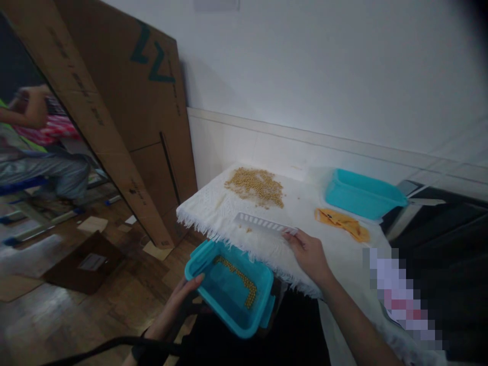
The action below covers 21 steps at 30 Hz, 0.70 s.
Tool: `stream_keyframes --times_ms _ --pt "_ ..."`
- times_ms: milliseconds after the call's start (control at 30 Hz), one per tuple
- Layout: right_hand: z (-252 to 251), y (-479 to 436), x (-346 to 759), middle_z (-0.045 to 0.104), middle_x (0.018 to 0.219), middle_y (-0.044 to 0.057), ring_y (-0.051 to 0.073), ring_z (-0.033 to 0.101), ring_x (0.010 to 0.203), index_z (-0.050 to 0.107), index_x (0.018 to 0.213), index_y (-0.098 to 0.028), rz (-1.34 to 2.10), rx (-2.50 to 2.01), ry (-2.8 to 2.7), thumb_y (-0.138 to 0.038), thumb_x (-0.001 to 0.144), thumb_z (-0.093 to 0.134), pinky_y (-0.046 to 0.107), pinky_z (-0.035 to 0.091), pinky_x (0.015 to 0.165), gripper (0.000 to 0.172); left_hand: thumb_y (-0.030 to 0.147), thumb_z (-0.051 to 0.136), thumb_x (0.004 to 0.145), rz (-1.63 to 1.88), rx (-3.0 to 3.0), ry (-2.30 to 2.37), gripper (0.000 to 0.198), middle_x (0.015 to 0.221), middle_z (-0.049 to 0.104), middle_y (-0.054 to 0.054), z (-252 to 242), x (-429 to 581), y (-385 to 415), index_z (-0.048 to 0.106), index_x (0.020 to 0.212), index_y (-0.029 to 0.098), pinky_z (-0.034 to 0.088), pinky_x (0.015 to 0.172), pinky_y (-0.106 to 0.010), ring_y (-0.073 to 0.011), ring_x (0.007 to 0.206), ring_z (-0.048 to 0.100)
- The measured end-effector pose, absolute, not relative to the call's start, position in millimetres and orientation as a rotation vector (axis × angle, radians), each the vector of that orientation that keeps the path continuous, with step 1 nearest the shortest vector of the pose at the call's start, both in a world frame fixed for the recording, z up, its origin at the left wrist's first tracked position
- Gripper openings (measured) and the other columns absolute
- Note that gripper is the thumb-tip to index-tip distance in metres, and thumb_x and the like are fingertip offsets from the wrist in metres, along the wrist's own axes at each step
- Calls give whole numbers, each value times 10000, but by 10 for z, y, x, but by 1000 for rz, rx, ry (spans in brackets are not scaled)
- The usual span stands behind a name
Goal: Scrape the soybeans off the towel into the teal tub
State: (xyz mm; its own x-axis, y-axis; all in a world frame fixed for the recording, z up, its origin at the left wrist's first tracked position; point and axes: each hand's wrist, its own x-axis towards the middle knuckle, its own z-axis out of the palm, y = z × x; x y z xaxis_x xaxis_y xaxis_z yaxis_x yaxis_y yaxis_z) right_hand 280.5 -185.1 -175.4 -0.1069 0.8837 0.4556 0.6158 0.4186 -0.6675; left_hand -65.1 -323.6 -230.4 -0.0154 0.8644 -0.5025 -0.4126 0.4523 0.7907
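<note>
Head view: our left hand point(182, 296) clasps teal tub point(224, 297); right hand point(309, 254) pinches white comb point(263, 223); far-left cardboard point(114, 112) apparently reads "27".

makeshift workroom: leaning cardboard point(114, 101), cloth-covered table point(229, 216).

Second teal bin point(360, 195) sits upright at far right of white fringed cloth point(213, 211), top open. Orange packets point(343, 223) lie flat on cloth, near bin, on its near side. Large cardboard sheets point(125, 117) lean against wall, left of table. Flattened brown box point(82, 262) on wooden floor point(49, 315). Another person point(38, 137) at far left, blurred.
</note>
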Motion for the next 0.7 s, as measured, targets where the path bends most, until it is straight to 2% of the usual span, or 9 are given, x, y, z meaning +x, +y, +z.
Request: stream_keyframes --times_ms 167,300,467,600,700 --pt "-1787 -1855 2794 855 814 53 285 815 718 849 937 -272 381 -1219 -1825 -550 1048 594 329 587 657 394 725 920 790 1080 504 1212 1014 1626 722 -193 -2267 -624 -3260 598 1621 240 693 965 -557 -507 1563 593" --pt "-1783 -1864 2780 841 777 53 277 801 682 829 899 -273 376 -1182 -1810 -612 1067 575 325 594 658 455 739 895 815 1067 521 1198 1015 1631 713 -178 -2253 -604 -3250 566 1642 251 692 972 -522 -477 1597 564" --pt "-1792 -1867 2788 833 755 59 274 788 661 811 868 -278 325 -1227 -1782 -634 1059 552 321 555 619 480 749 873 824 1046 552 1191 1005 1652 687 -181 -2226 -598 -3241 565 1629 233 700 913 -496 -472 1550 608" --pt "-1821 -1854 2796 801 691 54 264 764 615 775 809 -278 334 -1246 -1790 -614 1046 549 316 519 591 469 774 848 831 1030 570 1197 1088 1621 703 -208 -2215 -591 -3230 495 1689 205 692 907 -513 -487 1449 676" --pt "-1840 -1847 2798 836 761 67 277 795 670 784 836 -276 337 -1245 -1792 -572 1046 548 324 547 628 432 765 850 839 1035 579 1174 1111 1723 618 -205 -2206 -579 -3212 454 1728 229 692 911 -519 -487 1446 671"
